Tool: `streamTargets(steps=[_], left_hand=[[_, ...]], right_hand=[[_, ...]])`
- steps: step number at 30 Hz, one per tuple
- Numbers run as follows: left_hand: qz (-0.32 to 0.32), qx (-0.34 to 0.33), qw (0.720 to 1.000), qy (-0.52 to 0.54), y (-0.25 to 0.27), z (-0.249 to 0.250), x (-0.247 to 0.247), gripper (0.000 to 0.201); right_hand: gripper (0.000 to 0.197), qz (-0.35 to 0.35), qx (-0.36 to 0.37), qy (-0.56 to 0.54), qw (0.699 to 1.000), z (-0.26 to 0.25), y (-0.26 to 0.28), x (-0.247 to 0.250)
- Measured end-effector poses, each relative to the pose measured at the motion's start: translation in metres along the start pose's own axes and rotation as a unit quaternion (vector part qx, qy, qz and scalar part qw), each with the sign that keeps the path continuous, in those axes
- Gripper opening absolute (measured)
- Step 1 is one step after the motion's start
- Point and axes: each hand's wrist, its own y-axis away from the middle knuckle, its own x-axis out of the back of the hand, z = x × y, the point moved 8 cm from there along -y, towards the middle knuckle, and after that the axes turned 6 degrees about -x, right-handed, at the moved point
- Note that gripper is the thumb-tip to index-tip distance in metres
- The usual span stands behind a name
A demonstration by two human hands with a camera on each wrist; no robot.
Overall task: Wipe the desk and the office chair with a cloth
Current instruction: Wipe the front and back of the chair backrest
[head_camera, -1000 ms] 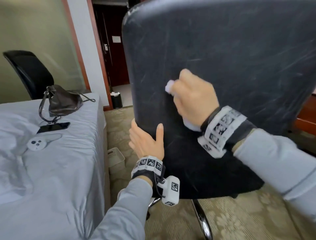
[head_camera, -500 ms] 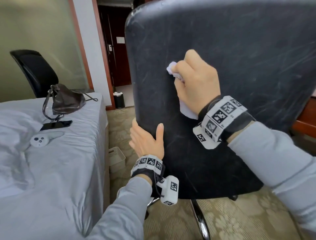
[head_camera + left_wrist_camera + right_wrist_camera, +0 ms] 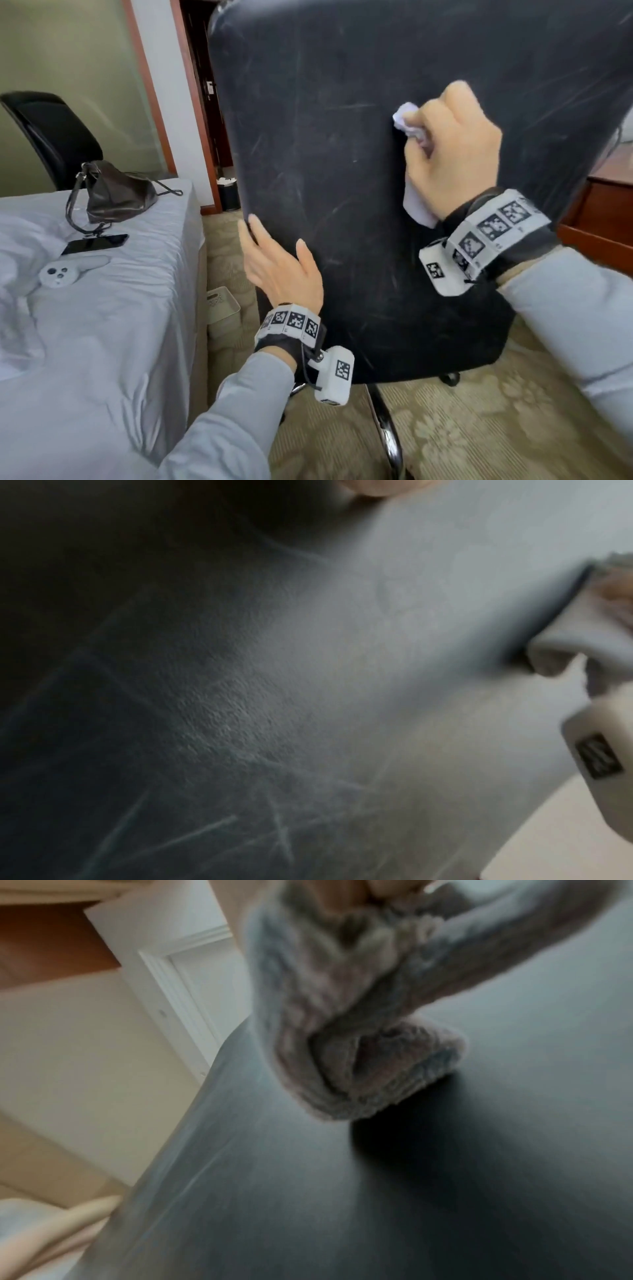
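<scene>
Right hand: right hand (image 3: pixel 452 161) fisted around a crumpled pale lilac cloth (image 3: pixel 407 121), pressed at two o'clock on the scuffed black leather office-chair backrest (image 3: pixel 329 171).
Left hand: left hand (image 3: pixel 281 270) clasps the backrest's eight-o'clock edge.
Progress: backrest mid-wipe; desk's state unseen.

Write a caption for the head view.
Right hand wipes chair back with cloth; left hand grips its edge.

Two chairs (image 3: pixel 376 171) (image 3: pixel 51 133), one cloth (image 3: pixel 407 120), one handbag (image 3: pixel 116 195), one phone (image 3: pixel 96 244)
</scene>
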Motion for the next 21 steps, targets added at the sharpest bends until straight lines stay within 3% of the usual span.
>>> streamTargets(steps=[1,4,6,8,10,12,14,16,18,21], left_hand=[[-0.017,-0.054,0.998,-0.029,0.003,0.013,-0.003,0.078],[-0.094,-0.180,0.973,-0.110,0.022,0.035,-0.021,0.092],[-0.117,-0.188,0.965,-0.138,0.031,0.033,-0.028,0.095],[-0.120,-0.178,0.966,-0.146,0.033,0.032,-0.031,0.096],[-0.120,-0.169,0.966,-0.152,0.032,0.035,-0.032,0.098],[-0.117,-0.161,0.967,-0.161,0.033,0.037,-0.034,0.100],[-0.110,-0.158,0.968,-0.161,0.034,0.037,-0.034,0.101],[-0.107,-0.165,0.967,-0.161,0.034,0.035,-0.032,0.101],[-0.115,-0.174,0.965,-0.158,0.032,0.031,-0.029,0.102],[-0.128,-0.184,0.962,-0.154,0.029,0.026,-0.026,0.101]], right_hand=[[0.013,-0.021,-0.002,0.006,1.000,0.001,0.012,-0.008],[0.018,-0.174,0.024,0.001,0.985,0.002,0.100,-0.053],[0.021,-0.235,0.077,-0.014,0.969,0.010,0.153,-0.066],[0.025,-0.244,0.099,-0.001,0.965,0.027,0.158,-0.059],[0.020,-0.193,0.063,0.011,0.979,0.041,0.113,-0.037],[0.015,-0.056,0.029,0.002,0.998,0.052,0.052,-0.001],[0.013,0.052,0.020,-0.021,0.998,0.056,0.012,0.023],[0.014,0.072,0.006,-0.044,0.996,0.052,0.014,0.019],[0.018,-0.014,0.016,-0.049,0.999,0.040,0.064,-0.014],[0.025,-0.245,0.076,-0.005,0.966,0.028,0.196,-0.077]])
